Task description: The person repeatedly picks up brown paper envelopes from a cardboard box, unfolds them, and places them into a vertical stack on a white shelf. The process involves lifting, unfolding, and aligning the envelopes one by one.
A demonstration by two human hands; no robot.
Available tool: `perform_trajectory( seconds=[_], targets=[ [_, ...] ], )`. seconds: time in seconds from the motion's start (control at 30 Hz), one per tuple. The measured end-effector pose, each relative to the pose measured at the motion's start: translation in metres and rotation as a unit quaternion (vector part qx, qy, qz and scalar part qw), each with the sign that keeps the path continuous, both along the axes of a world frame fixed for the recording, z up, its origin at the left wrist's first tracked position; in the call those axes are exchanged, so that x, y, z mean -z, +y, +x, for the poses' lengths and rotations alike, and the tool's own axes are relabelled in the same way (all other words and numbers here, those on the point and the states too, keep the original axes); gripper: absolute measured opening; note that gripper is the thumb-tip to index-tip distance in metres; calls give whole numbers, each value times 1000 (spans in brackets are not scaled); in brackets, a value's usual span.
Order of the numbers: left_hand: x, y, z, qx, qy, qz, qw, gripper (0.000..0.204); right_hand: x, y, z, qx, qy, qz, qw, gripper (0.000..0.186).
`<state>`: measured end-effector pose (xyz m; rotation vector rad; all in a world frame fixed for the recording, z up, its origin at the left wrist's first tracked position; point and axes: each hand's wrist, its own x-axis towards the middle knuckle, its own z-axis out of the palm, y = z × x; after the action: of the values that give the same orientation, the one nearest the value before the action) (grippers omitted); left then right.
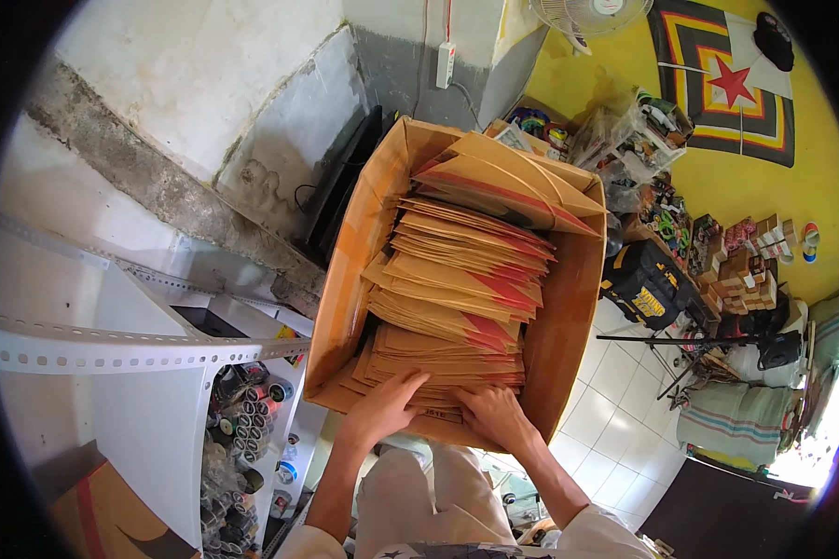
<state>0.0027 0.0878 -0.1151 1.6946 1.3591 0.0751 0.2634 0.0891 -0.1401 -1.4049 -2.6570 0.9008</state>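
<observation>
In front of me stands a large open cardboard carton (576, 321) packed with flat folded brown cardboard pieces (457, 293) with dark red patches. They stand on edge in several bunches; the far ones lean and fan out. At the near end, my left hand (387, 407) grips the left part of the nearest bunch of folded cardboard (438, 359), fingers over its top edge. My right hand (501, 415) is closed on the same bunch farther right, its fingers bent over the edge. Both hands' fingertips are partly hidden among the pieces.
A white metal shelf (149, 354) with several cans (252, 419) stands at the left. Beyond the carton on the right are a black and yellow tool bag (648, 284), a black tripod (690, 341) and stacked small boxes (750, 284). Another cardboard piece (116, 512) lies lower left.
</observation>
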Motion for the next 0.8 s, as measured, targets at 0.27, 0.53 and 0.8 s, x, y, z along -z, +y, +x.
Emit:
perform_trajectory(
  seconds=[0.27, 0.53, 0.8],
  targets=[
    [-7, 1, 1, 25, -1, 37, 999, 60, -9, -2, 3, 4, 89, 35, 995, 9],
    [-21, 3, 3, 22, -5, 31, 999, 54, -23, 4, 14, 29, 113, -13, 993, 22],
    [-47, 53, 15, -24, -85, 148, 985, 50, -75, 106, 46, 179, 202, 189, 944, 46]
  ],
)
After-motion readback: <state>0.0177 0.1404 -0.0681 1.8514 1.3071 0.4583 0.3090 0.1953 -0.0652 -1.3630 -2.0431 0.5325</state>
